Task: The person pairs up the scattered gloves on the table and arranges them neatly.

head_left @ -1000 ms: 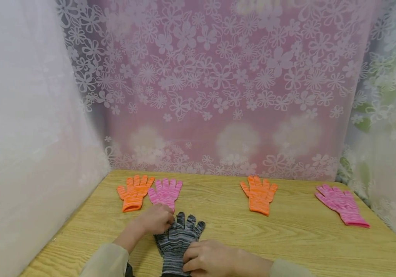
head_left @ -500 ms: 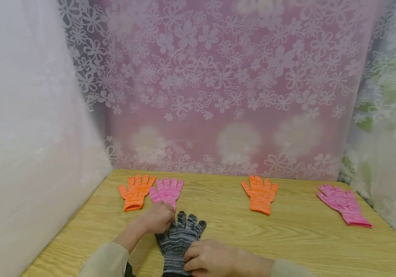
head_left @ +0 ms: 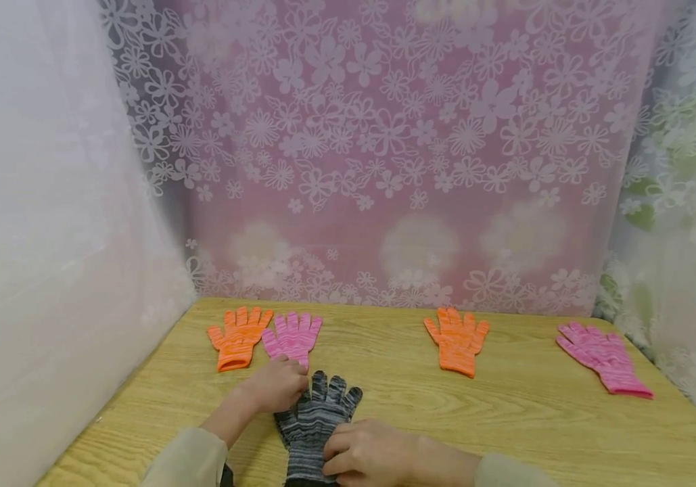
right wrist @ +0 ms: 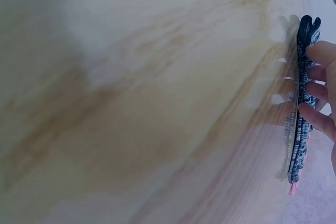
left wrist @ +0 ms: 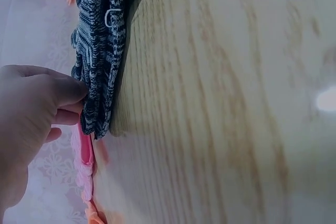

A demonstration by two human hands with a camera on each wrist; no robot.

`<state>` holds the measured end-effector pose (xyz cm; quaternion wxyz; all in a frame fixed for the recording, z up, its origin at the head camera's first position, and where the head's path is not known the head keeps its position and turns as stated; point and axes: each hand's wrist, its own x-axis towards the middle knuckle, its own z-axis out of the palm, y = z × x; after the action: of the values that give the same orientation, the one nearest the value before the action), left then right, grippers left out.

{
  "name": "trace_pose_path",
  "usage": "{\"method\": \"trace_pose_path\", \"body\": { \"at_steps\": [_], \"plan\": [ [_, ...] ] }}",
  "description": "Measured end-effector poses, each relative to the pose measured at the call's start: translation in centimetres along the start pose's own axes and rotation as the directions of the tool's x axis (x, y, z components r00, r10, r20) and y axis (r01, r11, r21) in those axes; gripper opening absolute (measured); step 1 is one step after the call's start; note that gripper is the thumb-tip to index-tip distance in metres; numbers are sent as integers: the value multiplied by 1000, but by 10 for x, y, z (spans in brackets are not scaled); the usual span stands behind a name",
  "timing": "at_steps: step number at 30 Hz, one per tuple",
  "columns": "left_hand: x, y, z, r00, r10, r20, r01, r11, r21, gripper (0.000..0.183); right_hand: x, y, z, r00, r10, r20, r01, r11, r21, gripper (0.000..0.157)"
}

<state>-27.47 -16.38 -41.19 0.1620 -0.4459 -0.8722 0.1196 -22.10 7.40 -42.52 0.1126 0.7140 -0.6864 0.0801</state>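
Note:
A black-and-grey striped knit glove lies at the table's near middle, its fingers pointing away and its dark cuff toward me. My left hand pinches its left side near the fingers, hiding part of it. In the left wrist view, that hand grips the striped glove at its end; its edge looks layered, with a small white loop on it. My right hand holds the right edge near the cuff. The right wrist view shows those curled fingers against the glove's side.
A pink glove lies just beyond my left hand, beside an orange glove. Another orange glove lies back right of centre, and a second pink one far right. Patterned curtains stand behind the wooden table.

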Motion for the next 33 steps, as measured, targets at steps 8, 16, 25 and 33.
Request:
{"method": "trace_pose_path", "body": {
  "at_steps": [8, 16, 25, 33],
  "plan": [
    [1, 0, -2, 999, -3, 42, 3, 1000, -11, 10, 0, 0, 0, 1000, -2, 11, 3, 1000, -14, 19],
    [1, 1, 1, 996, -24, 88, 25, 1000, -11, 11, 0, 1, 1, 1000, -15, -2, 15, 1000, -26, 19],
    [0, 2, 0, 991, -86, 98, 98, 987, -125, 11, -1, 1, 1, 1000, -13, 7, 13, 1000, -4, 19],
    [0, 0, -2, 993, -86, 75, 101, 968, -230, 8, 0, 0, 0, 1000, -15, -1, 15, 1000, -17, 19]
  ]
}}
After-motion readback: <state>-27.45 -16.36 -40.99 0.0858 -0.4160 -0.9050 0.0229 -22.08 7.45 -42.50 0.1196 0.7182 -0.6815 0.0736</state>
